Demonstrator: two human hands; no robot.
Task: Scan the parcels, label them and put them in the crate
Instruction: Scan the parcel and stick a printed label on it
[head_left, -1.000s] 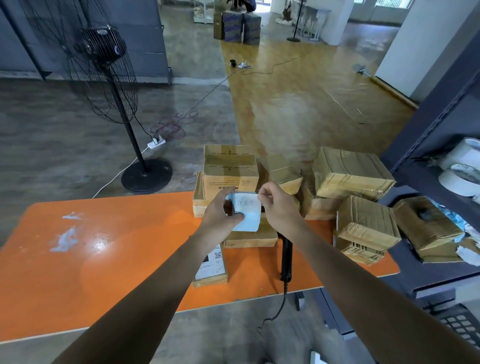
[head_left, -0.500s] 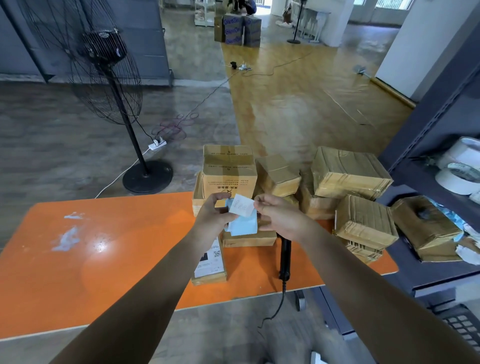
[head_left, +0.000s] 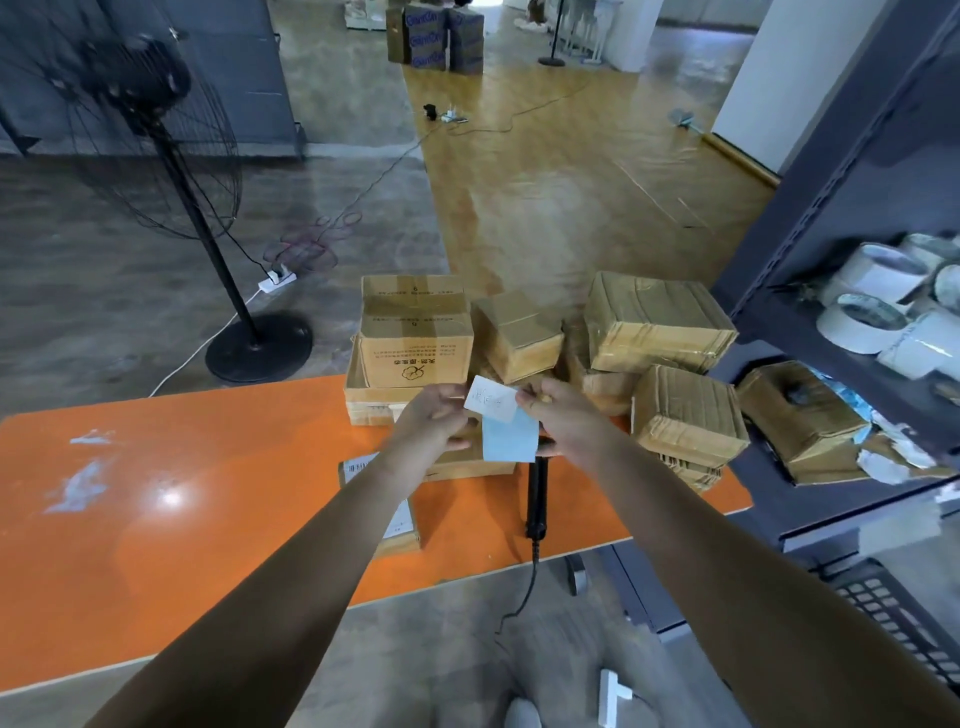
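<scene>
The white paper label is now coming further off the pale blue backing sheet than half a second ago. Its upper part is standing clear and tilted, while the sheet is hanging below it. The right hand is pinching the label's right corner, and the left hand is pinching the backing's left edge with curled fingers. Both are hovering over the orange tabletop, hiding much of a flat cardboard parcel. The left forearm is covering part of a second flat brown parcel with a printed slip. A black handheld scanner is lying near it. Brown taped cartons are sitting stacked behind the hands, near a dark grey shelf frame.
</scene>
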